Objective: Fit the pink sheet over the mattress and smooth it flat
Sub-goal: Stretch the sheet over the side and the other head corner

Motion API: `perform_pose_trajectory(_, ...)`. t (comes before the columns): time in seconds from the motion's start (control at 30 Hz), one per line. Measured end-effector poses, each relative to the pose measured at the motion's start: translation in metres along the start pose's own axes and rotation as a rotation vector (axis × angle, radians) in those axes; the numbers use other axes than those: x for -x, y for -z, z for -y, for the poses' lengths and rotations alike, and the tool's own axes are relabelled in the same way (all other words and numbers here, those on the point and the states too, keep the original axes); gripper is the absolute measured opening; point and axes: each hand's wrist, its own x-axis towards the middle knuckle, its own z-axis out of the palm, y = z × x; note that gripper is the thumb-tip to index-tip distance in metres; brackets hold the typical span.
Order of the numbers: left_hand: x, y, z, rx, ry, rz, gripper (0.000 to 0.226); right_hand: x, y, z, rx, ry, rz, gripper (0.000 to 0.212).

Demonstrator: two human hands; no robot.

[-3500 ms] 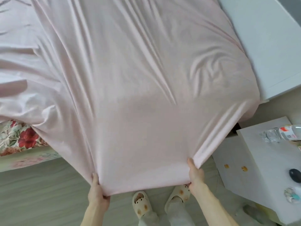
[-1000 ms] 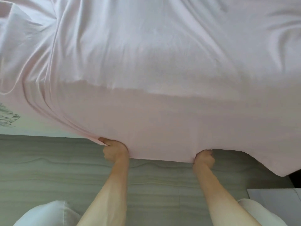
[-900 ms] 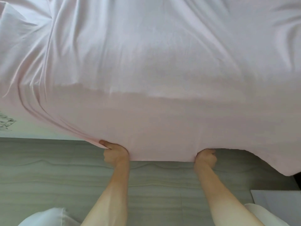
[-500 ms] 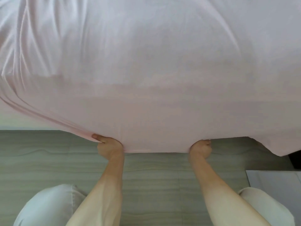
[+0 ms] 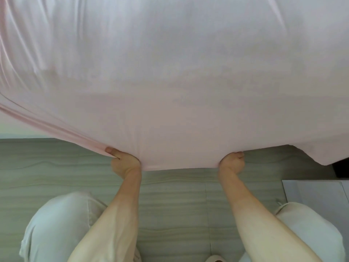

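— Well, where is the sheet (image 5: 170, 72)?
— Draped over the near edge of the mattress, which it hides; its hem hangs above the floor (image 5: 56, 167).
— And the hands?
— Left hand (image 5: 124, 163) and right hand (image 5: 232, 162), fingers curled tight, each grip the hem, well apart.

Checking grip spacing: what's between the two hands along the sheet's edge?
Only the hem of the pink sheet, stretched between left hand and right hand; floor shows below it. Head view.
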Motion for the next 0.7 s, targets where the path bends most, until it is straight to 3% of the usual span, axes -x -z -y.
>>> perform_pose_trajectory(0.3, -0.009, -0.011, 0.002, 0.031, 0.016, 0.022, 0.086, -0.003, -0.009, 0.001, -0.023, -0.01, -0.024, 0.052)
perform_pose_trajectory(0.6, -0.023, -0.045, -0.001, 0.137, 0.019, -0.03, 0.074, -0.008, -0.036, 0.002, -0.127, -0.052, -0.013, 0.053)
perform_pose_trajectory(0.7, -0.026, -0.063, -0.007, 0.283, 0.068, -0.054, 0.066, -0.022, -0.049, 0.012, -0.178, -0.096, 0.119, 0.03)
